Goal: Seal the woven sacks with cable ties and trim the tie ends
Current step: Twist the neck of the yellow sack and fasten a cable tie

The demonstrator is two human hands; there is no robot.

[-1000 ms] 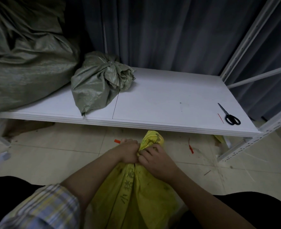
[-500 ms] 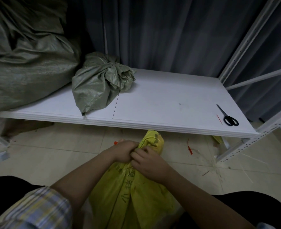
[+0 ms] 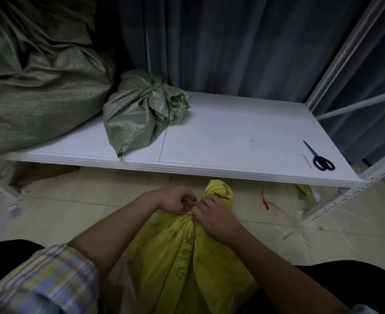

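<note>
A yellow woven sack stands between my knees on the floor, its neck bunched and its top tuft sticking up. A thin red cable tie runs round the neck. My left hand pinches the tie's end at the left of the neck. My right hand grips the gathered neck and the tie from the right. Black scissors lie at the right of the white shelf board, beside a red tie offcut. A small tied green sack lies on the board.
A large green sack fills the left of the shelf. White rack uprights stand at right. A red tie piece and pale scraps lie on the tiled floor. Grey curtain hangs behind.
My hands have parted slightly at the sack's neck, and the red tie now shows between them. The sack's neck looks drawn in tighter.
</note>
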